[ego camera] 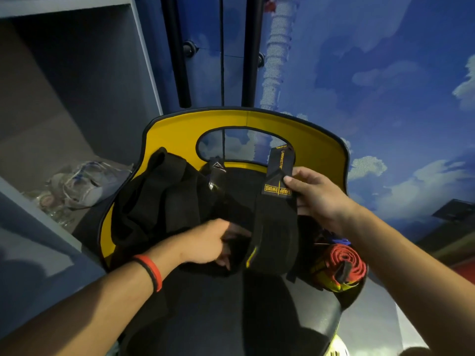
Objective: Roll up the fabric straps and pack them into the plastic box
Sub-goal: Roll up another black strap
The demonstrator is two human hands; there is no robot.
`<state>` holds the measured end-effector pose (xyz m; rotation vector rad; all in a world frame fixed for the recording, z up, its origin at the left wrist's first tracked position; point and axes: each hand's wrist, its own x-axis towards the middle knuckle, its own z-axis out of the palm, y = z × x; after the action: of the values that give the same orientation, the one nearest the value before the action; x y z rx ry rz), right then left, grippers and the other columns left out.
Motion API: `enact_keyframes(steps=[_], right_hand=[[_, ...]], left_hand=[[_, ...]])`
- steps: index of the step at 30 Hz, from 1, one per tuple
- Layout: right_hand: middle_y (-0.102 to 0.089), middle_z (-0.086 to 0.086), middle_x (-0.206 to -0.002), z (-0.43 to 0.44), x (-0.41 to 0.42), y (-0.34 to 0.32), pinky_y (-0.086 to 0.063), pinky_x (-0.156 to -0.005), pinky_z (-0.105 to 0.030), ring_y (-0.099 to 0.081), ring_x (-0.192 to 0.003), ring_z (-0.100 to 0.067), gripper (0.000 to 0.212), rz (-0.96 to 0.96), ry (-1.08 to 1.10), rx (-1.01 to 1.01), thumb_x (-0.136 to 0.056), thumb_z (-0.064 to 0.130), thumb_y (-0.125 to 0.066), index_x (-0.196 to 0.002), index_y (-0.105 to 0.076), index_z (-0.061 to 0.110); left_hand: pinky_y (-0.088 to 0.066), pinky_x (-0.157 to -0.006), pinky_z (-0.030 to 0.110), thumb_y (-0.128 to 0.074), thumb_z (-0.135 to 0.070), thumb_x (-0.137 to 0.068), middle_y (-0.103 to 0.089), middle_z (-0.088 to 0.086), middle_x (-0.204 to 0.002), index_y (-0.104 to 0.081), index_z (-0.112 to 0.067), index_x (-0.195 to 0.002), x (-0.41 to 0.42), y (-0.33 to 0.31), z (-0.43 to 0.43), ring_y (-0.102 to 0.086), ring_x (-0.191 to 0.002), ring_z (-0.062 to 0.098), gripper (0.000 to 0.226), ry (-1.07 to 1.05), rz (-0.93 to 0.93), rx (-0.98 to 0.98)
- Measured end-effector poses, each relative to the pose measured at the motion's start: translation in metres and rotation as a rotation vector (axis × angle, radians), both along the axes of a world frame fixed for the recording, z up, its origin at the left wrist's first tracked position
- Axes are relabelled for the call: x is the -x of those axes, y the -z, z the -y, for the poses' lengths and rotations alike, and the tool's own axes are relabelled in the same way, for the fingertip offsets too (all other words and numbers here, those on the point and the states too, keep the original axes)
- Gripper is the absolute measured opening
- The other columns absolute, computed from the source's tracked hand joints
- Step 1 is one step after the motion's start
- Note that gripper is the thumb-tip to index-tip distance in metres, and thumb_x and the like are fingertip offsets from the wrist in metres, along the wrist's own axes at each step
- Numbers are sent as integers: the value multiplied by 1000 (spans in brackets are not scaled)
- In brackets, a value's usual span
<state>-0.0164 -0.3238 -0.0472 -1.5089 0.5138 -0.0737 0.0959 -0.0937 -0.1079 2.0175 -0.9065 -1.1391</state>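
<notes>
A black fabric strap (276, 217) with yellow lettering stretches over the seat of a yellow-and-black chair (180, 129). My right hand (316, 194) pinches its upper end by the yellow label. My left hand (213, 242), with a red and black wristband, grips the lower part of the same strap near a yellow tab. A heap of other black straps (159, 201) lies on the seat to the left. A rolled red strap (344, 263) sits at the seat's right edge beside yellow fabric. No plastic box is in view.
An open grey shelf compartment (64, 98) stands to the left, with clear plastic bags (77, 186) on its floor. Behind the chair are blue cupboard doors with long black handles (180, 52). A sky-and-cloud mural (372, 73) covers the wall on the right.
</notes>
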Motion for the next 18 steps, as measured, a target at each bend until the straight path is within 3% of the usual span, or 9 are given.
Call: enact_keyframes(steps=[2,4,9,12,14,16,18], right_hand=[[-73,-20,-114,-1,-4,6,-57,-87,-48,-70,-97,-34,19,4,63,24,-104,19,-55,-119,-65,13],[-74,-18,-114,-4,-7,12,-59,-80,-44,-72,-93,-31,21,-4,112,30,-104,18,-55,-122,-66,15],[-72,-17,-119,-2,-18,29,-51,-94,-67,-69,-109,-41,19,-64,170,57,-99,12,-62,-110,-63,28],[-60,-11,-139,-2,-24,40,-48,-107,-54,-60,-124,-34,64,-117,120,75,-90,3,-72,-145,-45,24],[-52,-5,-148,-4,-25,47,-43,-110,-38,-51,-133,-25,82,-192,50,318,-88,5,-76,-156,-33,20],[-57,-4,-141,-8,-22,57,-44,-99,-23,-56,-125,-20,67,-274,-110,652,-88,14,-78,-148,-48,19],[-64,-4,-127,-12,-18,68,-46,-87,-22,-61,-114,-20,37,-369,-335,853,-96,27,-69,-131,-64,19]], left_hand=[[-58,-73,20,-65,2,-95,-72,-15,-74,-68,-25,-91,11,-4,1,-70,-69,2,28,91,-101,-89],[-54,-76,11,-69,-13,-97,-71,-12,-66,-65,-16,-83,19,-8,1,-70,-64,1,15,136,-204,-201],[-58,-62,19,-65,0,-96,-65,-1,-59,-65,-8,-59,24,-15,2,-67,-56,8,37,123,-491,-266],[-60,-65,23,-67,-1,-96,-58,-3,-56,-55,-7,-70,25,-14,4,-63,-56,8,29,13,-502,-261],[-61,-68,26,-70,-2,-94,-66,4,-79,-57,-1,-99,28,-4,2,-65,-69,10,13,-74,-477,-318],[-60,-67,25,-74,-2,-92,-57,19,-132,-40,0,-144,29,14,-1,-65,-86,17,62,-173,-420,-379],[-60,-66,24,-76,-2,-89,-42,21,-152,-28,-6,-158,31,31,-4,-66,-96,21,84,-213,-385,-383]])
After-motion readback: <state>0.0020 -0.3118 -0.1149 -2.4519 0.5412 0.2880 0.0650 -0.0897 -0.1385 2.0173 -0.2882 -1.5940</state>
